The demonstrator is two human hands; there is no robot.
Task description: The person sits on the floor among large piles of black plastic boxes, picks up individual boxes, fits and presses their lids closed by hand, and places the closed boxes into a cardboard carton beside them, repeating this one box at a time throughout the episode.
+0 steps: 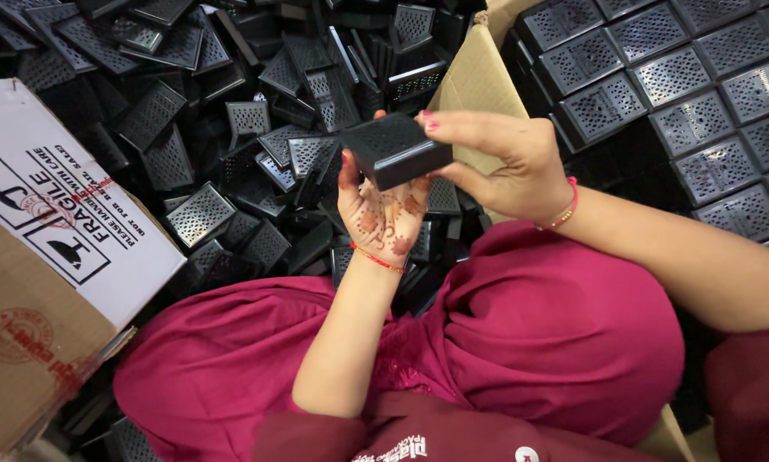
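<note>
Both hands hold one small black plastic box part [394, 151] with a perforated top, raised above my lap. My left hand [384, 214] is palm up under it, with patterned dye on the palm and a red thread at the wrist. My right hand [508, 162] grips the part's right side from above, thumb along its edge. Below and behind the hands lies a loose heap of the same black perforated parts [230, 128].
A cardboard box [50, 257] with a white label flap stands at the left. A cardboard flap [478, 81] divides the heap from neat rows of black parts [684, 77] at the upper right. My lap in magenta cloth [521, 342] fills the bottom.
</note>
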